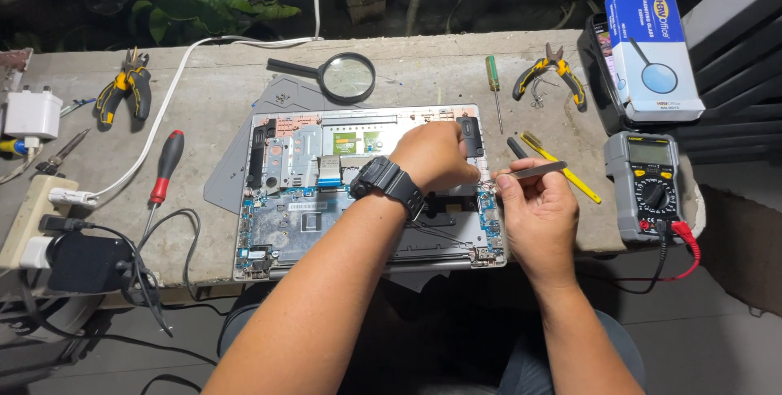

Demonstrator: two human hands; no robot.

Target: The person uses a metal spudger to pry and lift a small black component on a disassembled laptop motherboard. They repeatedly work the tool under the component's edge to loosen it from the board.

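Note:
An opened laptop (301, 191) lies on the concrete table with its circuit boards and metal frame exposed. My left hand (436, 155), with a black watch on the wrist, rests fingers-down on the laptop's right side near a small black part (470, 136); whether it grips anything is hidden. My right hand (538, 212) sits at the laptop's right edge and holds metal tweezers (533, 170), their tips pointing left toward the board.
Magnifying glass (346, 76) behind the laptop. Red-handled screwdriver (167, 165) and yellow pliers (122, 92) at left, with a power strip (28, 216) and cables. At right lie a green screwdriver (493, 77), yellow pliers (554, 73), a yellow tool (562, 168), a multimeter (648, 187) and a blue box (652, 53).

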